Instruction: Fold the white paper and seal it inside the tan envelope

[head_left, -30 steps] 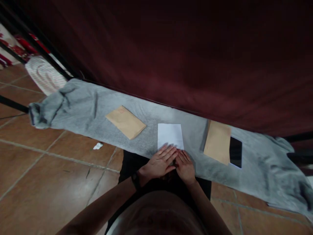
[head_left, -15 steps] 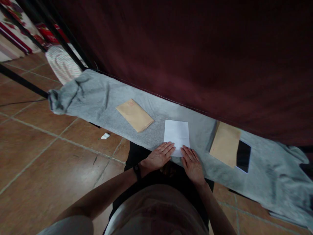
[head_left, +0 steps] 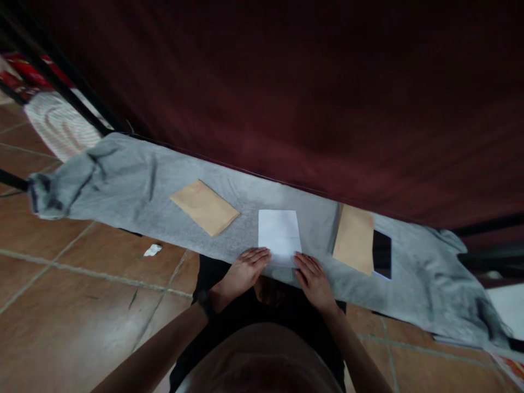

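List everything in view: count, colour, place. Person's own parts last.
Rectangular paper sheet: one, white, centre
Left flat paper envelope: one, tan, left of sheet
Right flat paper envelope: one, tan, right of sheet
Thin rectangular slab: one, black, beside right envelope
Wrinkled cloth: one, grey, beneath these
Fabric curtain: one, dark red, behind
Straight bars: several, black, both sides
Striped cloth: one, pale, upper left
Blurred items: count unclear, red, upper left
Tiled floor: one, brown, below
Crumpled scrap: one, white, floor, left
Cut-off item: one, white, right edge
Trousers: one pair, black, bottom centre
Wristband: one, dark, left wrist
Bare left hand: one, on sheet's near left corner
Bare right hand: one, on its near right corner
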### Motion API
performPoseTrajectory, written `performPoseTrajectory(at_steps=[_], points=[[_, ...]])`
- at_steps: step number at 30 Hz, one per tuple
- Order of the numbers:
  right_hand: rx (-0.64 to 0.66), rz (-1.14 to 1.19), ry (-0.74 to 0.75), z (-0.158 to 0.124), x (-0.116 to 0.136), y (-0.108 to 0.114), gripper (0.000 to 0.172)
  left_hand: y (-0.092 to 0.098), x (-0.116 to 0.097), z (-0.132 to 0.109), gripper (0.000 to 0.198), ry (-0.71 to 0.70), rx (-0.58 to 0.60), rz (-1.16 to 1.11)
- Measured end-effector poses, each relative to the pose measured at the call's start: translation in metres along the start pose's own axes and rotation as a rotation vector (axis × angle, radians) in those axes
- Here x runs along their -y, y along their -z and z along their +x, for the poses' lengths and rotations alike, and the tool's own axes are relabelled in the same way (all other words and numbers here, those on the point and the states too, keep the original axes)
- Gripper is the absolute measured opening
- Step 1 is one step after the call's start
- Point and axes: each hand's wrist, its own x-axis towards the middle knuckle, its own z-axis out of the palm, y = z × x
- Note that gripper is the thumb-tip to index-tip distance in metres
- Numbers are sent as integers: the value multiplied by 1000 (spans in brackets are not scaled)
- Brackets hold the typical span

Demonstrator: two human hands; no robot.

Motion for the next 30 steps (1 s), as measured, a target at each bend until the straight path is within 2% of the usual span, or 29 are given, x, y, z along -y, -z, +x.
performPoseTrajectory(at_steps=[3, 8, 14, 21, 26, 30], points=[[-60, 49, -28, 4, -2, 0, 41, 0, 5, 0, 33, 30, -54, -57], [-115, 134, -89, 7, -4, 0, 34, -1, 18, -7, 30, 2, -80, -114], [-110, 166, -122, 12, -5, -1, 47, 0, 29, -3, 42, 41, -90, -53], [-141, 187, -144, 20, -11, -4, 46, 3, 36, 6, 36, 38, -71, -38], [-157, 186, -171, 25, -14, -6, 37, 4, 40, 9, 32, 34, -100, -87], [-157, 192, -178, 31, -16, -6, 29, 3, 41, 15, 26, 108, -160, -211]])
